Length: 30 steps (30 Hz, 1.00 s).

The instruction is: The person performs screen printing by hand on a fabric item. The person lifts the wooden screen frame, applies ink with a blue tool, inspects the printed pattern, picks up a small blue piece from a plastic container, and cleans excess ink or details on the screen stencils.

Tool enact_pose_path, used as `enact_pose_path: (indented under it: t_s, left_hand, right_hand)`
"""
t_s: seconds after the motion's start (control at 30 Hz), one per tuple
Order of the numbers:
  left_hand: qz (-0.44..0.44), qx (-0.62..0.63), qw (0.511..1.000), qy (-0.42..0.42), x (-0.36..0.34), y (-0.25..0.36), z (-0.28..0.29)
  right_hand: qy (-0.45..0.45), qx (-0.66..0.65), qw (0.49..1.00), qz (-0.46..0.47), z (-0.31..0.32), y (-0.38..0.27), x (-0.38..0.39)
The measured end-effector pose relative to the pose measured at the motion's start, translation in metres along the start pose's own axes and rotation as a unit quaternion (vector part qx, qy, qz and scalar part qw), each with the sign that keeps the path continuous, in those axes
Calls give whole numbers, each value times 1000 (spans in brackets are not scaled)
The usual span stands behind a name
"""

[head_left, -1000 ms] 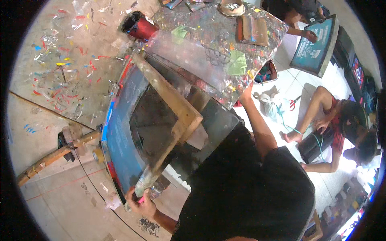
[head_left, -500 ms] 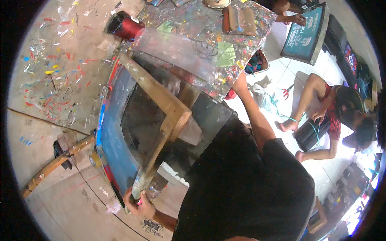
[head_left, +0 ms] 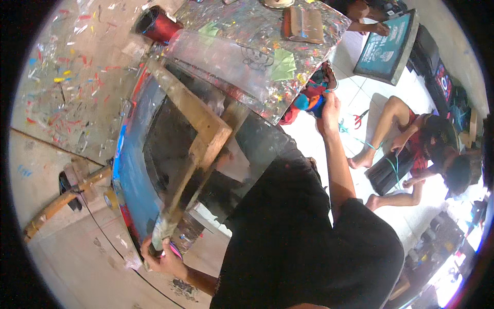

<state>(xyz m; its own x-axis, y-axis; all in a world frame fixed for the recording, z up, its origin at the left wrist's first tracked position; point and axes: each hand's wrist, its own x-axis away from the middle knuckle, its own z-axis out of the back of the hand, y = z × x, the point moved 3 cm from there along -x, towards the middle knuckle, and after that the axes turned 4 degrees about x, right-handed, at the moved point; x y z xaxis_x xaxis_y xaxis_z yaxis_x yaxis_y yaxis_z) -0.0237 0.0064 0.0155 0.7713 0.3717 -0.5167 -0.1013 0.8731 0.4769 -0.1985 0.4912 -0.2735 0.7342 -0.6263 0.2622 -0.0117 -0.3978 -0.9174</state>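
Note:
My left hand (head_left: 163,259) is closed around the lower corner of a wooden screen-printing frame (head_left: 208,126); a bit of pink shows beside its fingers. The frame stands tilted over a blue panel (head_left: 136,172) with a dark middle. Out to the right, beside the table edge, my right hand (head_left: 329,110) grips a bunch of coloured cloth rags (head_left: 309,101) in blue, orange and red. Part of the bunch lies close to the table's corner.
The paint-spattered table (head_left: 242,20) carries a dark red can (head_left: 158,26), a clear sheet (head_left: 218,56), green paper (head_left: 283,65) and a brown block (head_left: 302,24). Right, a seated person (head_left: 422,139) handles a black bundle (head_left: 389,172); another person's hand (head_left: 381,29) touches a teal screen (head_left: 386,49). Red scissors (head_left: 361,120) lie on the floor.
My right hand, hidden past the table edge before, has come up into sight with the coloured rags in it. My left hand stays on the frame's corner.

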Motion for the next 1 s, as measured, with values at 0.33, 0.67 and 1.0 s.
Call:
enact_pose_path:
  t_s: [0.33, 0.67, 1.0]
  left_hand:
    - [-30, 29, 999, 0, -8, -16, 14]
    - [-50, 6, 998, 41, -35, 7, 21]
    - [-41, 68, 996, 33, -53, 9, 23]
  right_hand:
    - [-199, -109, 974, 4, -73, -203, 105]
    - [-313, -97, 945, -6, -134, -255, 147]
    - [-444, -69, 882, 144, -193, -202, 82]
